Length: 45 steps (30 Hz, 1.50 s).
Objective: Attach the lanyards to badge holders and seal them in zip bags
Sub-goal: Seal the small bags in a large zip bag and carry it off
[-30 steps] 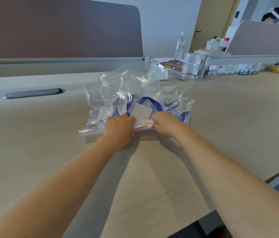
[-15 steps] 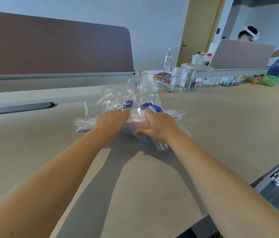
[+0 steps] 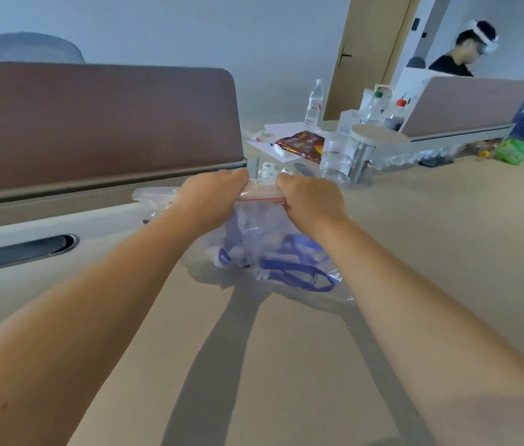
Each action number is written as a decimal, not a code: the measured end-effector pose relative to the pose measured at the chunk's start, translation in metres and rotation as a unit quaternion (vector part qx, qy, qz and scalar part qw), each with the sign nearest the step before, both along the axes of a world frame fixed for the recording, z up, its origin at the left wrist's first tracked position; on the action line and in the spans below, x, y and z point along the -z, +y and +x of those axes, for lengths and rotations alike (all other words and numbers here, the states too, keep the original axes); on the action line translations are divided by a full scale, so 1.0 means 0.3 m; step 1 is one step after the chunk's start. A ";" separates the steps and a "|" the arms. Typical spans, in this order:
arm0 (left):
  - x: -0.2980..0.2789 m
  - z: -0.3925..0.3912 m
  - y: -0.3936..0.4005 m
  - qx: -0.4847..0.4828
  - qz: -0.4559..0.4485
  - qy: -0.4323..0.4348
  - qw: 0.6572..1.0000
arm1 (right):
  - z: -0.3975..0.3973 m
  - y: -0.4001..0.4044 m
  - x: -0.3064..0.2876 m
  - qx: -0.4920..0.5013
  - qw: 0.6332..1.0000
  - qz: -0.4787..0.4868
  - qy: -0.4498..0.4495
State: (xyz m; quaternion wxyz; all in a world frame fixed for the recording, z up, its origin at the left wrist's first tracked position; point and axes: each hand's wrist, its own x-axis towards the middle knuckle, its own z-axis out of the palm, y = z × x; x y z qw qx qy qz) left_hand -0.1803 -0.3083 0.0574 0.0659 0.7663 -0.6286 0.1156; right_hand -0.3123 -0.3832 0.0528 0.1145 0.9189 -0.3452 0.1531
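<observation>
Clear zip bag [image 3: 263,239] hangs over the surface [image 3: 286,365], blue lanyards [image 3: 289,268] bunched at its bottom. My left hand [image 3: 214,196] and right hand [image 3: 310,201] each pinch its red-lined top strip [image 3: 262,194], close together.

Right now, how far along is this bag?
Done: blue lanyards already sit inside the zip bag. In hand: left hand and right hand pinch its red-lined zip strip. Left: whether the seal is fully closed can't be told; other bags aren't visible.
</observation>
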 end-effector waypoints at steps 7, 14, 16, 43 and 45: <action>-0.277 -0.016 -0.112 0.063 -0.021 0.000 0.998 | -0.057 -0.049 -0.275 0.067 0.998 -0.013 0.002; -0.388 -0.195 -0.201 0.145 -0.055 -0.002 0.988 | -0.255 -0.066 -0.398 0.149 0.988 -0.025 -0.009; -0.397 -0.262 -0.235 0.166 -0.063 -0.004 0.984 | -0.329 -0.075 -0.409 0.168 0.985 -0.024 -0.005; -0.470 -2.147 -0.579 0.494 -0.073 -0.018 0.866 | -2.129 -0.045 -0.466 0.528 0.846 -0.048 -0.050; -0.474 -2.260 -0.608 0.514 -0.073 -0.019 0.854 | -2.232 -0.060 -0.464 0.548 0.833 -0.052 -0.052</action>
